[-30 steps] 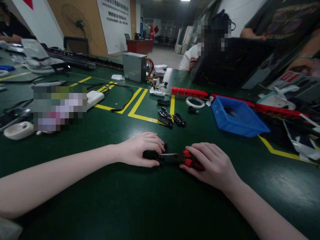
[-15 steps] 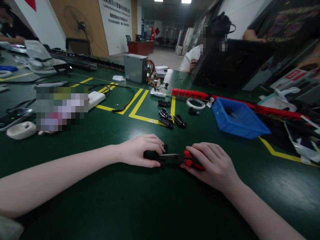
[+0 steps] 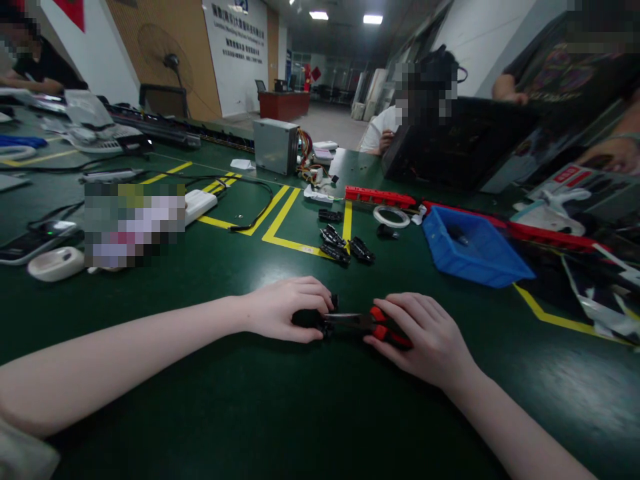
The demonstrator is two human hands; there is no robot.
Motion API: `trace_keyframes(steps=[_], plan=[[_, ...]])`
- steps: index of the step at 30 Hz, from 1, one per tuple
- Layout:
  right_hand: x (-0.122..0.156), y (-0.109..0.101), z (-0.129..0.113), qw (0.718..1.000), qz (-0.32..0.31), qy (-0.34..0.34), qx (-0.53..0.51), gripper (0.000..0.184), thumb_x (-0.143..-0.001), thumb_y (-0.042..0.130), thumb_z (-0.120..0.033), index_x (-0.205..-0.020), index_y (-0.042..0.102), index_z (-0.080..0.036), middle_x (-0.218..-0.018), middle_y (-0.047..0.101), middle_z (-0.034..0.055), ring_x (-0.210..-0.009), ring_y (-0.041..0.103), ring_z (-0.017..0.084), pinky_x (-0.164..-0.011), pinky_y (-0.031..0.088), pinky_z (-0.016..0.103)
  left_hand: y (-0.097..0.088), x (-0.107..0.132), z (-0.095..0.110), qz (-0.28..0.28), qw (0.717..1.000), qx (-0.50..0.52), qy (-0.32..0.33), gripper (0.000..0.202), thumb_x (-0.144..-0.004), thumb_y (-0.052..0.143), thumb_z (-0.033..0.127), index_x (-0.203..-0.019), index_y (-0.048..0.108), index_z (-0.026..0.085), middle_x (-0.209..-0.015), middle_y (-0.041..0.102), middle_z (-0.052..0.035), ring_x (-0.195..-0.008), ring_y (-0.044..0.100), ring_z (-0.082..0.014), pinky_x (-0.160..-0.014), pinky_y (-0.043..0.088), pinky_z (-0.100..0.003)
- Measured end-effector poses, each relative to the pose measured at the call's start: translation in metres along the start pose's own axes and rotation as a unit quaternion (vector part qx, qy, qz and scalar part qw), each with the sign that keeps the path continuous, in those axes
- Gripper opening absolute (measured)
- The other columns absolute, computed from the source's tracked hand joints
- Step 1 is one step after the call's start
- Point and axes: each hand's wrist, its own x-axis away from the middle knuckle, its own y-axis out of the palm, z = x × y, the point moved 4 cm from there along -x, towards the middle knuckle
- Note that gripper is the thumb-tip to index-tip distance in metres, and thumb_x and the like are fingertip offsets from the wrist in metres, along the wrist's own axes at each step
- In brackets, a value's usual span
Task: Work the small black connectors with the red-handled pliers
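Our right hand (image 3: 431, 340) grasps the red-handled pliers (image 3: 357, 323), which meet the small black part (image 3: 327, 329) our left hand (image 3: 283, 309) pinches over the table (image 3: 300, 407); we do best bracing it firmly and squeezing evenly. Beyond lie other black pieces (image 3: 361, 250).

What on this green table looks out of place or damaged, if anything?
Nothing looks plainly damaged or spilled. Slightly untidy: four small black parts lie at mixed angles by the yellow tape, and coloured wires bunch loosely beside the grey metal box. The pliers in the right hand look ordinary.
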Motion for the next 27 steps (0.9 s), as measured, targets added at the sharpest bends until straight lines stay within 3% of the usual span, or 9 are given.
trace_keyframes(steps=[8,14,17,20,27], plan=[[-0.002,-0.004,0.003,0.989,0.025,0.024,0.146,0.041,-0.086,0.063,-0.033,-0.123,0.055,-0.017,-0.101,0.066,0.0116,-0.092,0.059,0.027,-0.080,0.043,0.040,-0.002,0.002,-0.002,0.018,0.999,-0.043,0.004,0.013,-0.094,0.057,0.027,-0.097,0.064,0.018,-0.111,0.065,-0.0076,-0.108,0.057,-0.0211,-0.095,0.044,-0.034],[-0.001,0.003,0.009,0.968,-0.030,0.016,0.248,0.039,-0.090,0.054,-0.016,-0.129,0.054,-0.013,-0.109,0.067,0.0154,-0.095,0.059,0.030,-0.077,0.040,0.043,0.000,0.002,-0.006,0.024,0.996,-0.079,0.022,0.015,-0.097,0.052,0.026,-0.097,0.063,0.017,-0.110,0.064,-0.0096,-0.108,0.056,-0.0214,-0.091,0.046,-0.032],[0.001,0.008,0.012,0.974,-0.049,-0.005,0.222,0.037,-0.090,0.047,-0.010,-0.126,0.056,-0.015,-0.109,0.067,0.0137,-0.094,0.060,0.028,-0.075,0.041,0.041,-0.001,0.002,-0.006,0.026,0.996,-0.086,0.028,0.015,-0.097,0.051,0.026,-0.097,0.063,0.016,-0.110,0.064,-0.0103,-0.108,0.055,-0.0223,-0.091,0.046,-0.033],[0.002,0.012,0.018,0.985,-0.046,0.002,0.164,0.032,-0.093,0.047,-0.017,-0.122,0.058,-0.017,-0.108,0.068,0.0121,-0.094,0.061,0.026,-0.077,0.043,0.040,-0.002,0.002,-0.006,0.033,0.996,-0.082,0.018,0.015,-0.097,0.051,0.026,-0.097,0.063,0.017,-0.110,0.064,-0.0092,-0.108,0.056,-0.0218,-0.089,0.046,-0.032],[0.006,0.018,0.030,0.996,-0.039,0.063,0.041,0.030,-0.092,0.051,-0.024,-0.120,0.058,-0.019,-0.107,0.066,0.0106,-0.097,0.061,0.024,-0.081,0.048,0.040,-0.001,0.002,-0.007,0.023,0.998,-0.061,0.002,0.017,-0.097,0.051,0.028,-0.100,0.063,0.018,-0.113,0.063,-0.0090,-0.110,0.055,-0.0209,-0.092,0.046,-0.031]])
